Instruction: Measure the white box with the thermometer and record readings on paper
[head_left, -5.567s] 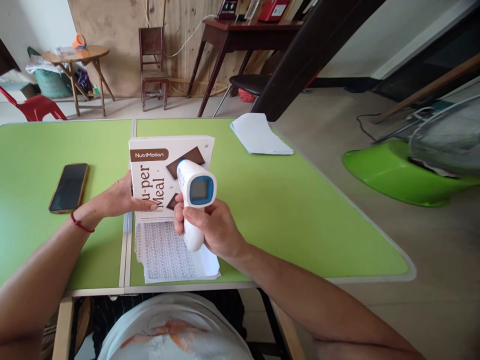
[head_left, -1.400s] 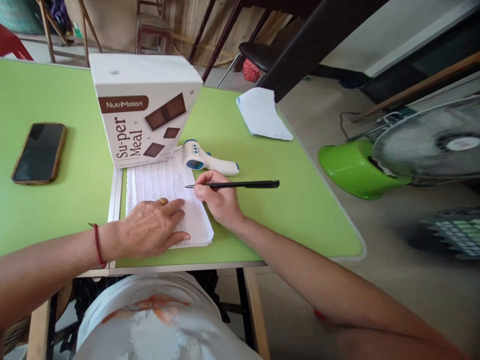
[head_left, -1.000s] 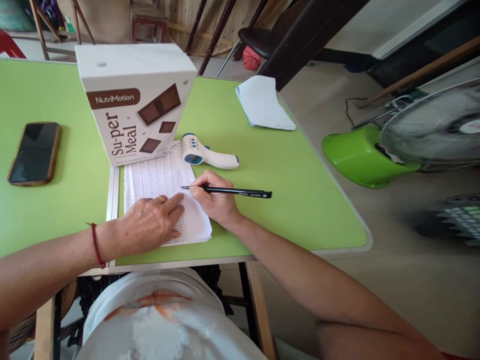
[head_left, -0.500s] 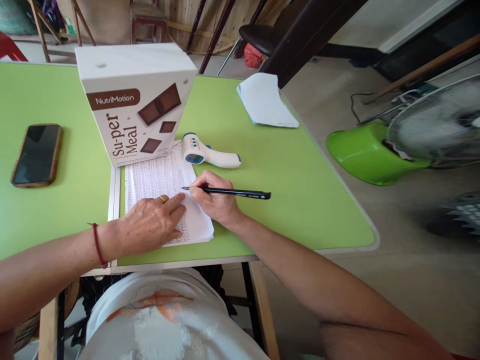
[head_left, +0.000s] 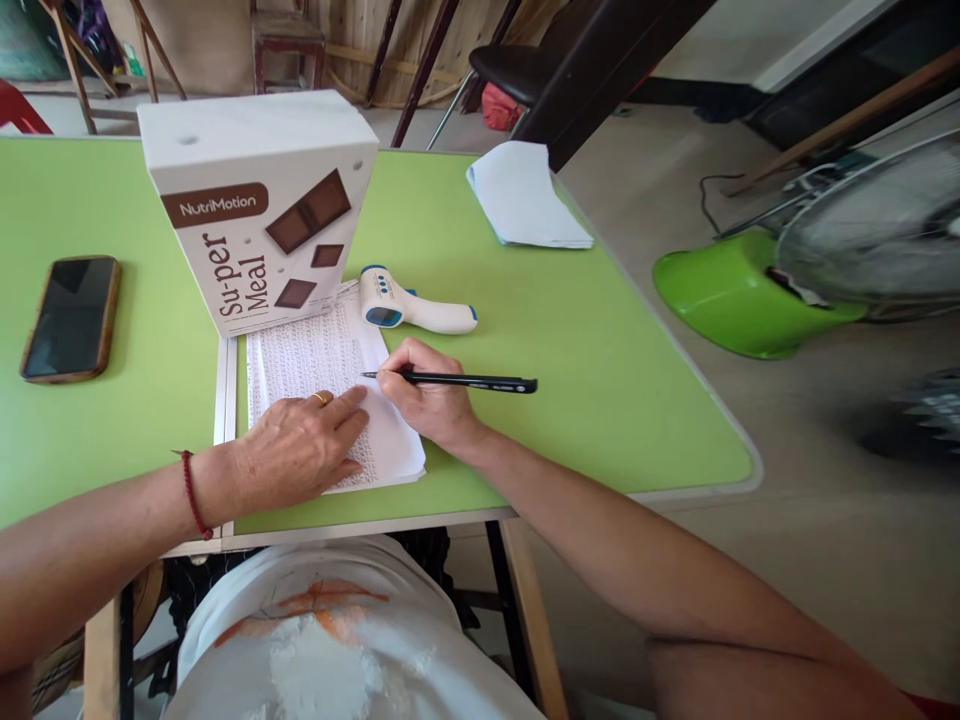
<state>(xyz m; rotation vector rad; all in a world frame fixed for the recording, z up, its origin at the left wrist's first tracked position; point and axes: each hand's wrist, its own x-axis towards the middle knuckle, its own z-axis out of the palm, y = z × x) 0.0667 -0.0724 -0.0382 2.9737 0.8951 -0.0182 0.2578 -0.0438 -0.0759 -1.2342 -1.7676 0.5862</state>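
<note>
In the head view I have the pen (head_left: 480,381) just below the middle of the frame, held in the right hand (head_left: 431,400), thumb and finger pinched on its barrel close to the tip. The left hand (head_left: 300,445) lies palm down on the written sheets (head_left: 307,355), left of centre, gripping nothing. The two hands are very near each other; I cannot tell whether the left forefinger touches the right hand.

The trouble I would watch for is a slip of the written sheets: if the left hand eased its weight, a push from the pen could drag them and send a stroke crooked. The left forefinger is also close to the tip and might catch ink. The box (head_left: 255,210), upright in the upper left, seems to stand on the upper end of the written sheets, so a tug could topple it. The thermometer (head_left: 416,308) lies just beside them, where a knock from the right hand might slide it along the desk (head_left: 570,350).

The pen points to the left of the frame, and its long axis runs almost level, the blunt end at the right slightly lower. Whether the tip meets the written sheets, I can't make out
</note>
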